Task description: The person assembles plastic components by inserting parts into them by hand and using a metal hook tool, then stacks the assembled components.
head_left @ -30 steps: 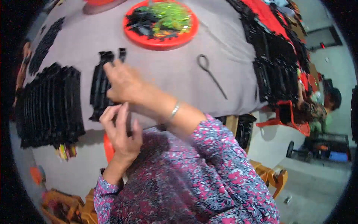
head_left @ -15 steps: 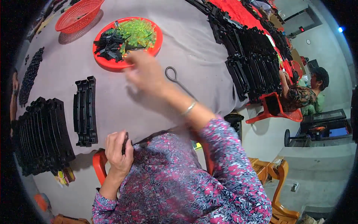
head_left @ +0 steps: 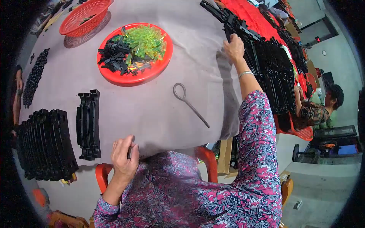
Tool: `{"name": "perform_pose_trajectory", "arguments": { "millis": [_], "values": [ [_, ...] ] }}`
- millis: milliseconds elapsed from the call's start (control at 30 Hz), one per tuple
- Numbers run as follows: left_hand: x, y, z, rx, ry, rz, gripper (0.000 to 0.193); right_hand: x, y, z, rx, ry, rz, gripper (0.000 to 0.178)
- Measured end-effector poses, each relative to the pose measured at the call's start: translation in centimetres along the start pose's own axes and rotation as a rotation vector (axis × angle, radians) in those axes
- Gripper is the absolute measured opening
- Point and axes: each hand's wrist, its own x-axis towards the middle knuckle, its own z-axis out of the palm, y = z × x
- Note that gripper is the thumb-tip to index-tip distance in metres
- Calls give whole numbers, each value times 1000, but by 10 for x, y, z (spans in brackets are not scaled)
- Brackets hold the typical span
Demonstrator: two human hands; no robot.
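My right hand (head_left: 234, 48) reaches to the far right, its fingers closed on the end of a long black plastic part (head_left: 228, 32) at the stack's edge. My left hand (head_left: 124, 156) is at the table's near edge with fingers curled; something small and dark shows between thumb and fingers, too hidden to name. In the middle of the table lies a metal rod with a looped end (head_left: 191, 105). A red round tray (head_left: 133, 78) beyond it holds small black pieces (head_left: 114, 55) and clear yellow-green pieces (head_left: 146, 41).
Left of my left hand lie a pair of ribbed black parts (head_left: 88, 125) and a row of similar ones (head_left: 45, 146). A red basket (head_left: 84, 23) and a strip of small dark pieces (head_left: 35, 78) are farther off. A person (head_left: 323, 106) sits at the right.
My right hand has moved from the red tray across to the black parts at far right. The looped rod is now uncovered. My left hand stays near the table's edge.
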Motion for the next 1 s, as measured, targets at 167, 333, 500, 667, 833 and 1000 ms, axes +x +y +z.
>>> {"name": "perform_pose_trajectory", "arguments": {
  "millis": [167,333,500,667,833,1000],
  "values": [
    [5,-7,7,59,18,-55,40,47,21,10,-22,133,49,50],
    [4,-12,8,116,15,5,42,97,43,27,12,116,195,58],
    [6,-11,4,101,-27,24,45,129,30,26,-169,-6,234,90],
    [7,-5,0,75,-54,-63,40,165,28,56,-186,-131,266,109],
    [6,-2,1,114,-43,-229,41,174,29,86,-240,-113,404,85],
    [-6,-5,-3,181,-129,-277,40,169,34,85,-109,-8,442,73]
  ]
}}
